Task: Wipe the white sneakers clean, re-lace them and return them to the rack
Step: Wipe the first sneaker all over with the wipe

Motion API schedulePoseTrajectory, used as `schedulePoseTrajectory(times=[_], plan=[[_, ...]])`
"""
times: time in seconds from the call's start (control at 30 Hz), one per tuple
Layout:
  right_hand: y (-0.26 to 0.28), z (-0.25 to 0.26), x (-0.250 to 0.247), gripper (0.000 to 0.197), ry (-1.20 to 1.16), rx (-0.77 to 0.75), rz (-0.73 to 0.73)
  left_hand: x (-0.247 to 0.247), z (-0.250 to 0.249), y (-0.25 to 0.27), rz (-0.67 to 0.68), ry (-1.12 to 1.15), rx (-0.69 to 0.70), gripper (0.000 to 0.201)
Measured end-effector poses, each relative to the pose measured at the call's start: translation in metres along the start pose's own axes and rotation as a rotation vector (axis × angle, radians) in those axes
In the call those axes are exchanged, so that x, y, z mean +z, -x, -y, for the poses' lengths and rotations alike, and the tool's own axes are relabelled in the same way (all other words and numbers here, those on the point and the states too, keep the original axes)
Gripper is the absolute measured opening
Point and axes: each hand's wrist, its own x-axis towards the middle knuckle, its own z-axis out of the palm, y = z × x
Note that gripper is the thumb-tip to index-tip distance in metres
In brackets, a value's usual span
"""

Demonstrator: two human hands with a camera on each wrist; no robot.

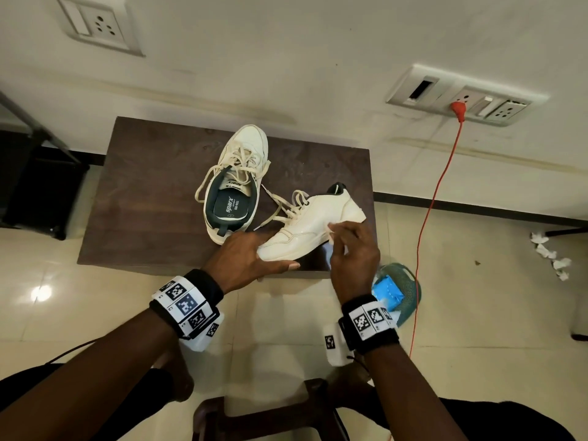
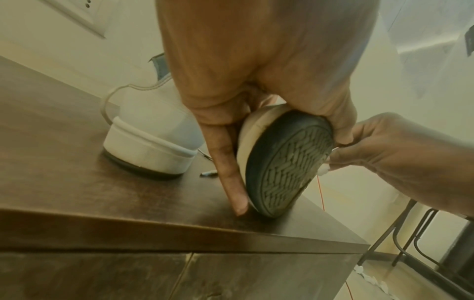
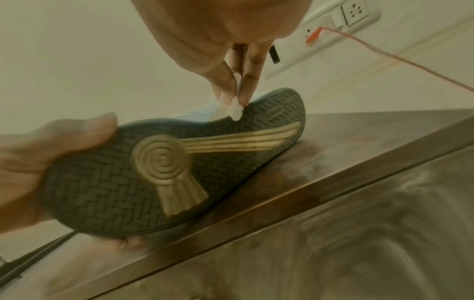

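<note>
Head: shoe (image 1: pixel 313 222) upper; R wrist: its sole (image 3: pixel 102 182).
</note>
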Motion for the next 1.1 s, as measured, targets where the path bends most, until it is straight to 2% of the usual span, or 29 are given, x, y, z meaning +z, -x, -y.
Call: schedulePoseTrajectory(times=[0.17,0.53,0.63,0.7,0.83,0.9,1.0,1.1], plan=[[0.039,0.045,-0.001,0.022,-0.125,-0.023,0.071,-0.005,0.000,-0.003,0.023,0.008,-0.014,0.072],[0.040,0.039,-0.005,0.029,-0.181,-0.190,0.181,-0.008,0.005,-0.009,0.057,0.072,-0.101,0.056],[0.014,0.007,-0.005,0.026,-0.107,-0.078,0.103,-0.007,0.001,-0.010,0.062,0.095,-0.122,0.039],[0.000,-0.006,-0.005,0.023,-0.072,-0.018,0.028,-0.005,-0.001,-0.008,0.068,0.104,-0.114,0.037],[0.018,0.024,0.002,0.020,-0.094,0.061,0.012,-0.005,-0.002,-0.009,0.059,0.097,-0.126,0.027],[0.035,0.042,0.004,0.021,-0.145,0.007,0.026,-0.007,-0.003,-0.010,0.077,0.123,-0.125,0.023],[0.040,0.037,0.002,0.026,-0.156,-0.116,0.087,-0.006,-0.001,-0.010,0.098,0.135,-0.119,0.027],[0.019,0.006,0.000,0.027,-0.098,-0.140,0.100,-0.004,0.000,-0.009,0.064,0.136,-0.143,0.045]])
